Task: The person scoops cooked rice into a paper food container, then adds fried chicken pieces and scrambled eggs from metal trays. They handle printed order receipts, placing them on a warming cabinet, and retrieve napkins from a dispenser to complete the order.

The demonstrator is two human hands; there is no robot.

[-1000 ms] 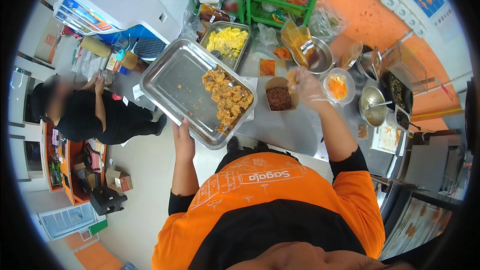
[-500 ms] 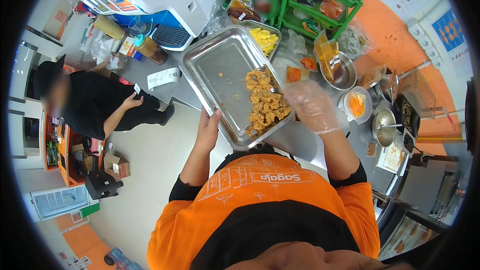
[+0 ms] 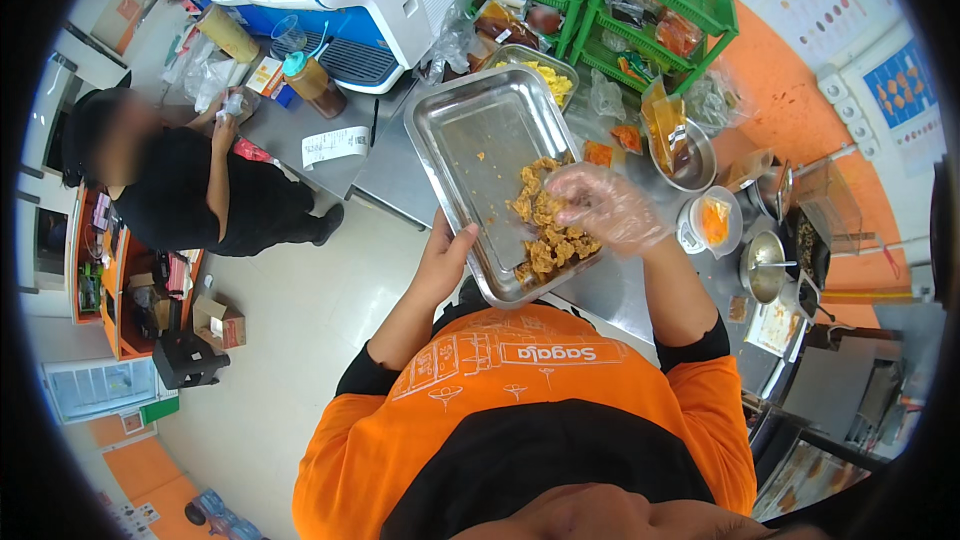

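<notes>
While the left grip (image 3: 446, 258) holds the steel tray (image 3: 468, 152) at seven o'clock, the right grip (image 3: 605, 208), unclear if closed, is at its fried pieces (image 3: 562, 249), four o'clock.

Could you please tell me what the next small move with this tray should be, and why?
I would probably close the gloved right hand around a few breaded fried pieces: its fingers are right at the pile, and the left hand holds the metal tray by its edge. Whether the fingers grip a piece is hard to tell.

shirt (image 3: 620, 378): white lettering (image 3: 553, 352) | paper slip (image 3: 336, 146): small print (image 3: 325, 147) | blue wall poster (image 3: 905, 86)
</notes>
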